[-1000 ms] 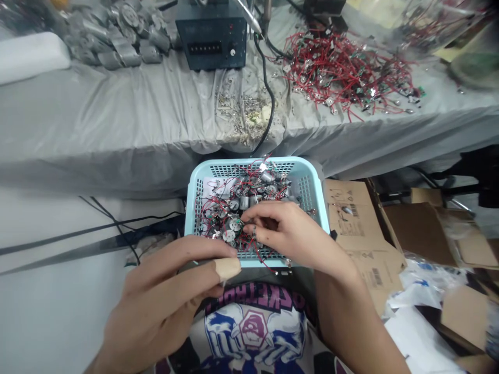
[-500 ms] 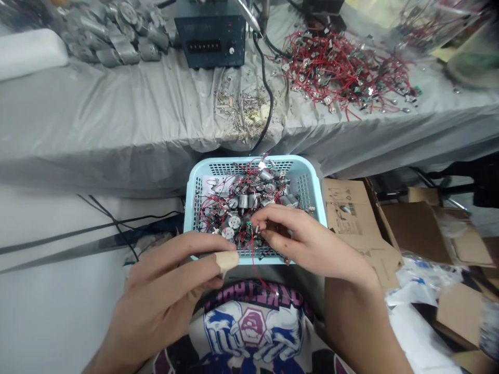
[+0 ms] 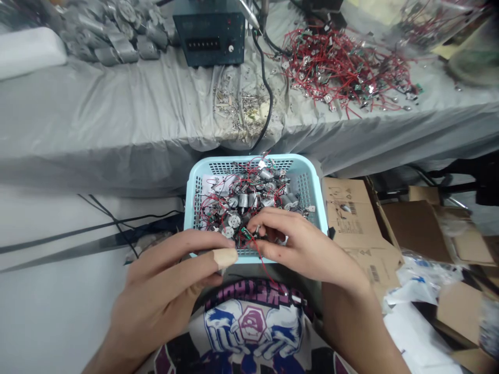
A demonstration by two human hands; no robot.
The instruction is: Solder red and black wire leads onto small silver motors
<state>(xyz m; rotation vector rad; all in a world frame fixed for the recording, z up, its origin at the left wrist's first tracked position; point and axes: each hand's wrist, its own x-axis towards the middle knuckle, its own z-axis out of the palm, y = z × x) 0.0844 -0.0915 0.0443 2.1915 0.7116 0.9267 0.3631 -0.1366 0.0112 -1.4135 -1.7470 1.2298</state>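
One left hand (image 3: 166, 278), one right hand (image 3: 300, 246), one basket (image 3: 249, 159); wired motors (image 3: 234, 221)

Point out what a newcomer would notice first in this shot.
The light-blue plastic basket in the middle stands out, packed with small metal motors tangled in red wires, with the right hand in the pile at its near side. The left hand, a beige bandage on one finger, lies at the basket's near edge. Beyond, on the grey-sheeted table, a big heap of red wires lies right and a pile of motors left.
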